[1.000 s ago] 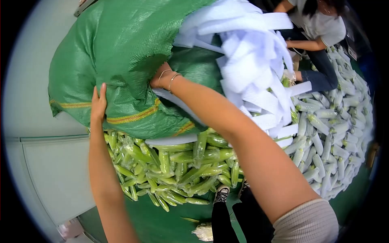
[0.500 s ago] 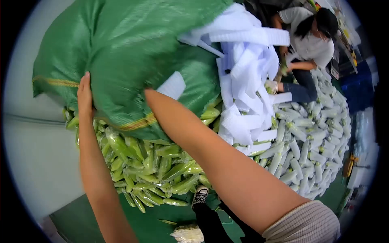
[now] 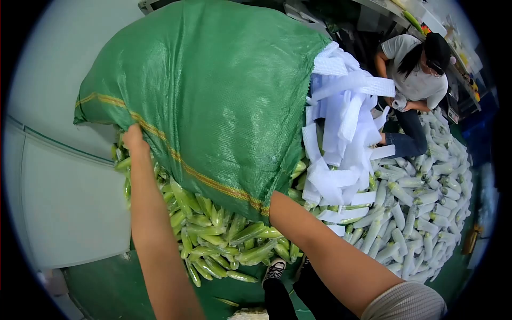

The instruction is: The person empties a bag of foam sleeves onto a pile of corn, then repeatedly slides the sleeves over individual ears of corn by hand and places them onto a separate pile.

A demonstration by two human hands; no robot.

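Note:
A big green woven sack [image 3: 224, 90] with a yellow stripe lies tilted over a heap of film-wrapped green corn ears [image 3: 218, 234]. My left hand [image 3: 135, 138] is closed on the sack's lower left edge. My right forearm [image 3: 304, 218] reaches to the sack's lower right corner, where the sack hides the hand and its fingers. White foam strips or sleeves [image 3: 341, 128] spill from the sack's open end on the right, over some of the corn.
At the right, a seated co-worker [image 3: 416, 74] holds a white-wrapped piece. A large pile of corn in white sleeves [image 3: 421, 197] spreads below them. A pale wall panel [image 3: 64, 202] stands at the left. My shoe [image 3: 275, 269] is on the green floor.
The sack has swung to the right and now lies fuller and flatter. My left hand has gone from flat against its side to gripping its edge. My right hand has moved right, behind the corner.

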